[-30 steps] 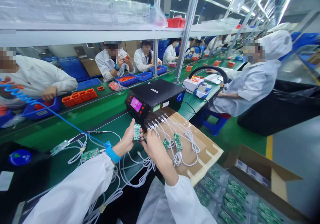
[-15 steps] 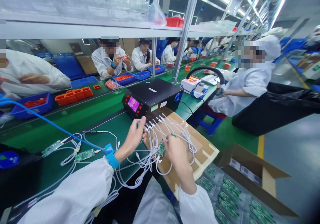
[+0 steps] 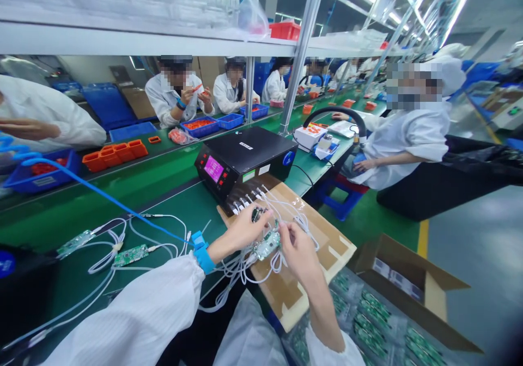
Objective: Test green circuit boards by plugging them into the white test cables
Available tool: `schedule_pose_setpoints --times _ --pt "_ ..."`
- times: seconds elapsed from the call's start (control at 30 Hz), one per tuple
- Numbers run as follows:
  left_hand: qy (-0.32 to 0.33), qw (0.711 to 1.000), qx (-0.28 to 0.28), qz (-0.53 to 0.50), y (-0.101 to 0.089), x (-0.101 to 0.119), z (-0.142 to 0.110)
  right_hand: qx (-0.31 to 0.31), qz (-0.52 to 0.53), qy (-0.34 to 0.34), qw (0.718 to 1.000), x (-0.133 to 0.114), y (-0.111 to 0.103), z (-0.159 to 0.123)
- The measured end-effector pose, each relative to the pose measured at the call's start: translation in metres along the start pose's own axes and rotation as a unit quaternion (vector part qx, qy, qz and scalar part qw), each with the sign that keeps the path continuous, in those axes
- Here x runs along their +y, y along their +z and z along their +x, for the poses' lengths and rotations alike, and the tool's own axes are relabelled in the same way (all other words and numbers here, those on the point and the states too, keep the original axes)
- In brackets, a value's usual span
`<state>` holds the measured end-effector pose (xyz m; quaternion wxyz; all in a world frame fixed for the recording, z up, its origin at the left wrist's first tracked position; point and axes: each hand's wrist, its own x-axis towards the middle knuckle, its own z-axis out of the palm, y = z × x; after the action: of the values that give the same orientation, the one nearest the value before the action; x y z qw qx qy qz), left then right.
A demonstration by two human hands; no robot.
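Observation:
My left hand (image 3: 248, 226), with a blue strap on its wrist, is closed around a small circuit board (image 3: 256, 212), seen mostly edge-on. To its right, my right hand (image 3: 300, 250) pinches the edge of a second green circuit board (image 3: 268, 245) with thumb and fingertips. That board lies tilted over the cardboard, and a bundle of white cables (image 3: 249, 265) runs beneath and beside it. Behind my hands stands a black test box (image 3: 247, 151) with a lit pink screen; white cables are plugged along its lower front.
Cardboard (image 3: 294, 295) covers the bench corner. At left lie two wired boards (image 3: 131, 255) and a blue coiled hose (image 3: 102, 205). Bagged boards (image 3: 371, 314) and an open carton (image 3: 408, 284) are at lower right. A co-worker (image 3: 412, 121) sits at right; others sit across the belt.
My left hand has moved right, still holding its board, over the cardboard. My right hand has gone from beside the left hand to a board among the cables and grips it.

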<state>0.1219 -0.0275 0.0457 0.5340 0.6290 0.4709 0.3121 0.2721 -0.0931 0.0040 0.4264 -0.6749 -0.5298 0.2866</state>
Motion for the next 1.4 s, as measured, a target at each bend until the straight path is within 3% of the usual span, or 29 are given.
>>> schedule_pose_setpoints --times 0.17,0.37,0.57,0.77,0.97,1.13,1.27,1.4 --pt "0.074 0.99 -0.027 0.117 -0.002 -0.003 0.004 -0.005 0.062 0.014 0.998 0.01 -0.007 -0.002" --pt "0.057 0.996 -0.045 0.055 0.003 -0.01 0.003 0.001 0.255 0.008 0.967 0.007 -0.004 0.001" --pt "0.048 0.997 -0.059 -0.01 0.019 -0.013 -0.001 -0.02 0.307 0.011 0.951 0.004 0.006 0.002" --pt "0.031 0.996 -0.058 -0.06 0.03 -0.013 -0.003 -0.021 0.26 -0.009 0.965 -0.002 0.006 -0.005" --pt "-0.001 0.983 0.138 -0.124 0.027 -0.017 0.017 -0.07 0.201 -0.112 0.971 -0.015 0.011 -0.024" --pt "-0.054 0.957 0.132 -0.252 0.028 -0.009 0.018 0.016 0.049 -0.096 0.994 -0.011 0.033 -0.037" --pt "-0.043 0.94 0.183 -0.286 0.032 -0.005 0.012 -0.019 -0.029 -0.131 0.991 -0.001 0.046 -0.039" --pt "-0.049 0.925 0.223 -0.302 0.034 -0.005 0.01 -0.005 -0.107 -0.191 0.976 0.001 0.043 -0.036"
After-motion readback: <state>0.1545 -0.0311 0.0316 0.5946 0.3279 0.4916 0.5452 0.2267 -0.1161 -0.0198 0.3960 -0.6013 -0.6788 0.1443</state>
